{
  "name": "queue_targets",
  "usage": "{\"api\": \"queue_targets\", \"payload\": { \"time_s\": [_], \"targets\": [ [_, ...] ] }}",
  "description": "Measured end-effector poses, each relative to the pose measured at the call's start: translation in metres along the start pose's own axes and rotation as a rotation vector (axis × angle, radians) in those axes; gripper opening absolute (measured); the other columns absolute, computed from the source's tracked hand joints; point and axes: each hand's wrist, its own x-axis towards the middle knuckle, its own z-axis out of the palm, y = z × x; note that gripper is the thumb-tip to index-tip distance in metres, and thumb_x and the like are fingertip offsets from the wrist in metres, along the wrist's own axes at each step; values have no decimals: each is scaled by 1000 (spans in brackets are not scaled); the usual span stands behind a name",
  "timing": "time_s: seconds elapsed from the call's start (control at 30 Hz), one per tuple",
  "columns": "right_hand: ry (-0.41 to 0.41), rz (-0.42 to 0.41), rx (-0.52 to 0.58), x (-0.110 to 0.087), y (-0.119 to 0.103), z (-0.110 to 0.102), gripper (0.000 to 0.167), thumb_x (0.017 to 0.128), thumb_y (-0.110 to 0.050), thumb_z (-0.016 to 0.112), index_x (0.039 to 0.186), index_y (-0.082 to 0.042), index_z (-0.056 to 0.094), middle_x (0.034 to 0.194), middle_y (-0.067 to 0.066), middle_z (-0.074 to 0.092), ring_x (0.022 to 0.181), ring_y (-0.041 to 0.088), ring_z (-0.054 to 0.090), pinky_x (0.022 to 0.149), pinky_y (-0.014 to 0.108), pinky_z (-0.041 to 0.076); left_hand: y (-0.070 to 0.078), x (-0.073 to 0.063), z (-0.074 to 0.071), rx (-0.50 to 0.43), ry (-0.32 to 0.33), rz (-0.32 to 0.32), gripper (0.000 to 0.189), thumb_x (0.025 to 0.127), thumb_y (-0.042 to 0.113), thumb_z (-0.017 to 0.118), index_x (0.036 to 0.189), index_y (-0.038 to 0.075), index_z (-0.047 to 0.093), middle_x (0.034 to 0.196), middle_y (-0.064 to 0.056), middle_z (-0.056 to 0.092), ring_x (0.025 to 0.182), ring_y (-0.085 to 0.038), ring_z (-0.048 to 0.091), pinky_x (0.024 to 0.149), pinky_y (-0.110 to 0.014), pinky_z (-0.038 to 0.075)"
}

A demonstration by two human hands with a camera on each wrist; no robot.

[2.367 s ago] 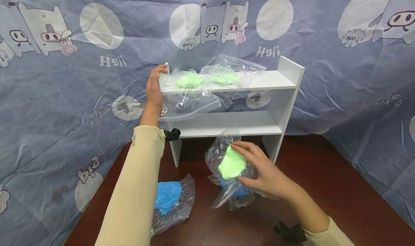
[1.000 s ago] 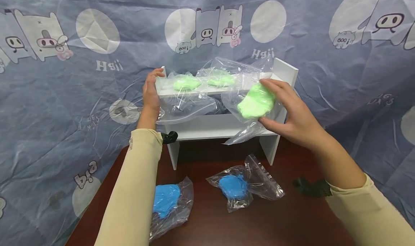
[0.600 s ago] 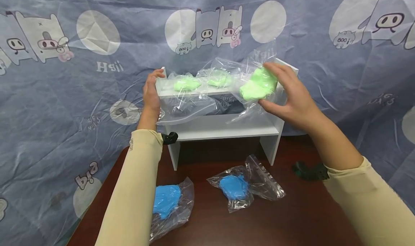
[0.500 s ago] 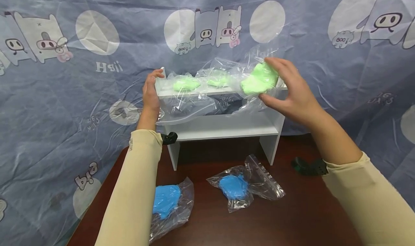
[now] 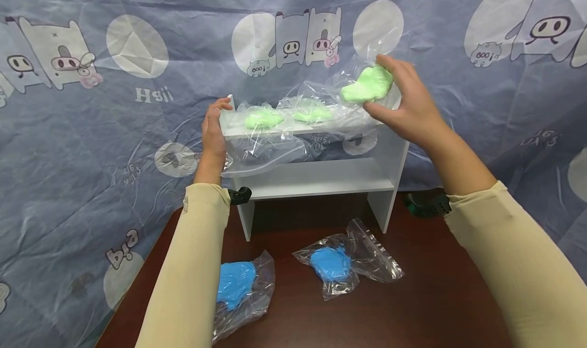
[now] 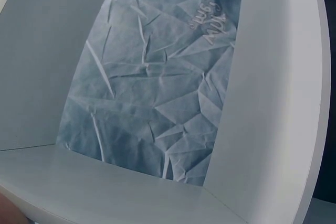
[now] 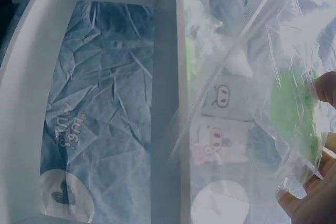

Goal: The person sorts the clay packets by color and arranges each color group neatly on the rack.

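Observation:
My right hand (image 5: 405,101) holds a clear zip bag with a lump of light green clay (image 5: 368,84) between thumb and fingers, over the right end of the white shelf's top board. In the right wrist view the bagged green lump (image 7: 294,106) hangs above that board, its plastic spreading to the left. My left hand (image 5: 214,129) grips the left side panel of the white shelf (image 5: 321,177), fingers bent over its edge. Two more bagged green lumps, one on the left (image 5: 263,117) and one in the middle (image 5: 313,114), lie on the top board.
A bagged blue lump (image 5: 330,264) lies on the dark red table (image 5: 367,317) before the shelf. Another bagged blue lump (image 5: 236,282) lies to the left, partly behind my left sleeve. Loose plastic (image 5: 270,154) droops over the top board's front. A printed grey-blue cloth (image 5: 197,42) hangs behind.
My right hand has lifted the bagged green clay from over the table to above the right end of the top board. The left hand stays on the side panel.

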Motion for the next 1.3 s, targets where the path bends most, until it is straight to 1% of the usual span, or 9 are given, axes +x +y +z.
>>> {"api": "queue_targets", "payload": {
  "time_s": [0.4, 0.5, 0.63, 0.7, 0.87, 0.93, 1.03, 1.17, 1.3],
  "targets": [
    [-58, 173, -11, 23, 23, 9, 79, 90, -27, 67, 158, -18, 27, 162, 10, 28, 150, 28, 26, 124, 51, 18, 1, 0, -2, -14, -17, 0, 28, 97, 28, 33, 93, 24, 60, 146, -12, 53, 143, -18, 39, 119, -35, 28],
    [-71, 207, -17, 29, 29, 13, 79, 91, -30, 65, 159, -19, 24, 163, 10, 26, 151, 29, 23, 124, 53, 18, 6, -1, -1, -10, -24, -2, 27, 96, 27, 32, 91, 30, 59, 147, -15, 51, 144, -21, 38, 120, -39, 26],
    [-89, 239, -28, 35, 38, 18, 80, 92, -31, 63, 159, -17, 21, 164, 11, 22, 152, 30, 21, 124, 53, 18, 20, -7, 0, 5, -36, -8, 27, 96, 23, 31, 91, 28, 58, 148, -19, 49, 145, -24, 36, 122, -38, 23],
    [-97, 250, -33, 37, 42, 21, 81, 93, -31, 63, 159, -16, 19, 164, 13, 22, 152, 31, 22, 124, 52, 19, 27, -10, 0, 21, -41, -11, 26, 96, 22, 31, 92, 25, 57, 148, -20, 48, 146, -25, 36, 121, -35, 22],
    [-137, 280, -54, 38, 52, 30, 84, 93, -31, 62, 160, -13, 14, 165, 16, 18, 152, 34, 22, 124, 51, 18, 38, -16, 3, 27, -42, -21, 36, 96, 20, 31, 103, -6, 55, 148, -22, 48, 146, -27, 35, 119, -31, 23],
    [-160, 290, -73, 38, 55, 32, 85, 94, -32, 60, 160, -12, 12, 165, 17, 17, 152, 36, 20, 125, 52, 17, 38, -17, 3, 14, -38, -24, 39, 96, 19, 31, 109, -12, 51, 148, -23, 48, 146, -28, 36, 119, -32, 26],
    [-187, 296, -106, 38, 60, 35, 85, 95, -34, 59, 160, -10, 10, 165, 19, 16, 153, 39, 18, 125, 54, 16, 33, -14, 3, 2, -36, -22, 34, 97, 19, 32, 103, -5, 55, 148, -23, 47, 146, -28, 36, 119, -34, 28],
    [-222, 298, -138, 39, 65, 37, 87, 96, -36, 58, 161, -10, 6, 167, 20, 11, 154, 40, 13, 125, 56, 13, 19, -7, 0, 21, -31, -16, 27, 97, 21, 31, 94, 20, 58, 148, -19, 49, 145, -27, 37, 119, -35, 27],
    [-273, 295, -188, 40, 69, 38, 91, 96, -39, 57, 160, -8, 1, 167, 22, 9, 154, 43, 13, 124, 58, 13, 7, -2, -1, 52, -16, -9, 26, 97, 28, 31, 92, 27, 57, 146, -14, 53, 144, -23, 38, 118, -30, 25]
  ]
}}
